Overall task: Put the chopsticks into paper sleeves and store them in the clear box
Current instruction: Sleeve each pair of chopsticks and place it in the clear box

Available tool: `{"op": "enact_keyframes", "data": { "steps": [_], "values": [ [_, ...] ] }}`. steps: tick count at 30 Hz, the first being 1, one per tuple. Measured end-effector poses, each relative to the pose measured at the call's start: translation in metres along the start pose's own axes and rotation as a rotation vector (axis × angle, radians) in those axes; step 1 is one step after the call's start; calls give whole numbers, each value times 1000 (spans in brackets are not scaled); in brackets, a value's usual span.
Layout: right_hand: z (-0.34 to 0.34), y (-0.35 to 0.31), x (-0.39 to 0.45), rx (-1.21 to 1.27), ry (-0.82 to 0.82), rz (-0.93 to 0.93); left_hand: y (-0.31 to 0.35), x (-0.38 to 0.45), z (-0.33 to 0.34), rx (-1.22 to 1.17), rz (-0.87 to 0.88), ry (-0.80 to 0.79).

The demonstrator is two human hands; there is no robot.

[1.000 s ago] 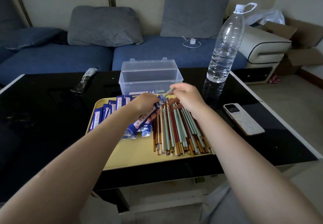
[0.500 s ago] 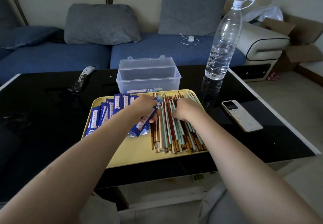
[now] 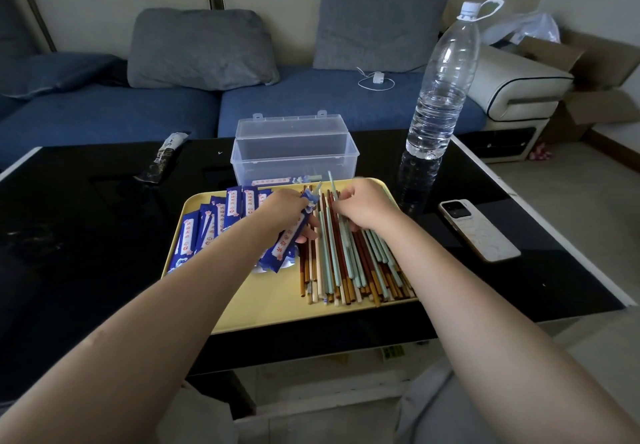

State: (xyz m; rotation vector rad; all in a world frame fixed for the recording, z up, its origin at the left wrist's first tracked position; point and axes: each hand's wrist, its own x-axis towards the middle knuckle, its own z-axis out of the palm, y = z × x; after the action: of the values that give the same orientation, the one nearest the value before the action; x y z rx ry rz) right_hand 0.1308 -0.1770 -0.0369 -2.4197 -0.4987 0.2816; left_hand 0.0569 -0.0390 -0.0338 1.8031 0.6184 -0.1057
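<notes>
Your left hand (image 3: 282, 210) grips a blue sleeve (image 3: 289, 241) over the yellow tray (image 3: 266, 300); your right hand (image 3: 363, 206) pinches a pale green chopstick (image 3: 331, 185) above the chopstick pile (image 3: 349, 263). The clear box (image 3: 294, 154) stands just beyond.

one yellow tray (image 3: 277, 308) sits on one black table (image 3: 86, 236). one clear box (image 3: 294, 153) stands at the tray's far edge, with at least one sleeved pair inside. chopsticks (image 3: 349, 263) lie in one heap on the tray's right half — dozens, too many to count. blue paper sleeves (image 3: 214, 225) fan out on its left half — roughly ten showing. one water bottle (image 3: 440, 90), one phone (image 3: 479, 229), one dark packet (image 3: 162, 159). two grey cushions (image 3: 201, 49) on the sofa. two hands: left hand (image 3: 284, 211), right hand (image 3: 363, 204).
</notes>
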Motion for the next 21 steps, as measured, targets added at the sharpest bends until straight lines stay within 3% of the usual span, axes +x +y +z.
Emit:
{"op": "enact_keyframes", "data": {
  "steps": [3, 8, 14, 21],
  "values": [
    [-8, 1, 1, 417, 35, -46, 1, 0, -2, -64, -7, 42],
    [-22, -4, -6, 975, -110, -29, 1, -3, -6, -132, -30, 50],
    [-24, -1, 3, 1052, 88, -44, 0, -3, -9, -90, -17, -9],
    [-20, 1, 6, 1055, 89, 13, 4, -9, -6, 26, 74, -108]
  ]
}}
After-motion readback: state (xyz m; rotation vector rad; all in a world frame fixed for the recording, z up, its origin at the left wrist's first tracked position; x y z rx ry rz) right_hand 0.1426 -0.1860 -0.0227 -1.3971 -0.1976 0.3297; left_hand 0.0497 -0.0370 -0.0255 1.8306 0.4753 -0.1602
